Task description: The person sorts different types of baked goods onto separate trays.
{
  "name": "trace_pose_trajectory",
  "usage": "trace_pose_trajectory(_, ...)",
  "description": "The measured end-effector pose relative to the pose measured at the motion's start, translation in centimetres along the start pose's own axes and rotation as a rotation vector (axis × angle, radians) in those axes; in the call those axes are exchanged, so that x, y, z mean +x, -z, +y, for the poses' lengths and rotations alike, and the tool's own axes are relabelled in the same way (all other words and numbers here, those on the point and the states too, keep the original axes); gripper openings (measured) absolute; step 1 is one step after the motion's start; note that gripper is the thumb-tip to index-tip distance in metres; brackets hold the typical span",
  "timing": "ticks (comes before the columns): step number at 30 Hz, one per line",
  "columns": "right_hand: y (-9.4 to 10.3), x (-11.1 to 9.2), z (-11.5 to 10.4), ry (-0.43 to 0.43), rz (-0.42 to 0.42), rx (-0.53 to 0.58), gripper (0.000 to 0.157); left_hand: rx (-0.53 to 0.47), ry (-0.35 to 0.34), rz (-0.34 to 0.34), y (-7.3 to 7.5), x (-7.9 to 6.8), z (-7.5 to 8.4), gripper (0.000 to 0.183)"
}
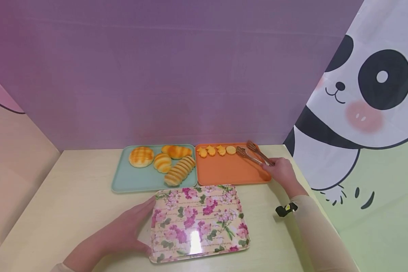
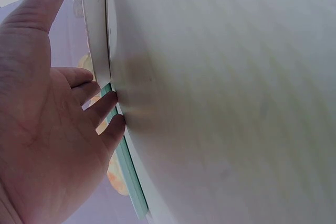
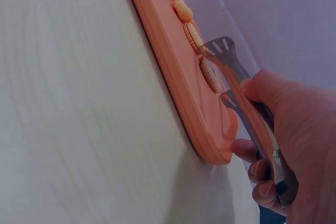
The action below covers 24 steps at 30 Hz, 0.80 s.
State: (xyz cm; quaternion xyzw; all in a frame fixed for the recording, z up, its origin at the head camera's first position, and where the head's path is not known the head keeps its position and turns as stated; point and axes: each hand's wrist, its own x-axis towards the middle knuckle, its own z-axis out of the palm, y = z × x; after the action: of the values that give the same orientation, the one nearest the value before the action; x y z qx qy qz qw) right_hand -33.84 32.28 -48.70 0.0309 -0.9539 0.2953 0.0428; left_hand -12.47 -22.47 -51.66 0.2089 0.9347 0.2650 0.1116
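Observation:
My right hand [image 1: 283,173] holds brown metal tongs [image 1: 256,148] over the right end of an orange tray [image 1: 227,170]. The tongs' two arms stand apart. In the right wrist view, a speckled flat biscuit [image 3: 211,75] lies on the tray near the tong tips, with a round ridged biscuit [image 3: 193,38] beside it. Several small orange shaped biscuits [image 1: 211,150] line the tray's back edge. At the left side of a pink floral tray [image 1: 212,223], my left hand [image 1: 122,230] rests with thumb and fingers spread along its edge. That tray bears nothing.
A pale green tray [image 1: 132,183] with several bread pieces, among them a round bun [image 1: 141,156] and a long ridged loaf [image 1: 179,171], adjoins the orange tray. All trays sit on a light wooden table [image 1: 81,196]. A purple wall [image 1: 190,75] rises behind it.

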Motion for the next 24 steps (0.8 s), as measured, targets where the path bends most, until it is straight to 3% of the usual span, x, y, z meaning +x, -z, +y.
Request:
trace_pose_trajectory(6,0.2,-0.4,0.0,-0.032,-0.018,0.023,0.048,-0.007,0.009,-0.002,0.0,0.0,0.1,0.15)
trace_pose_trajectory(11,0.3,-1.1,0.2,-0.026,0.023,-0.008,0.048,-0.012,0.008,-0.003,0.1,0.0,0.2,0.15)
trace_pose_trajectory(18,0.7,-2.9,0.9,-0.011,0.095,-0.083,0.064,-0.004,0.008,0.0,0.1,0.0,0.2,0.15)
trace_pose_trajectory(24,1.2,-4.6,1.4,-0.072,0.142,-0.068,0.068,-0.009,0.007,0.001,0.0,0.0,0.2,0.15)
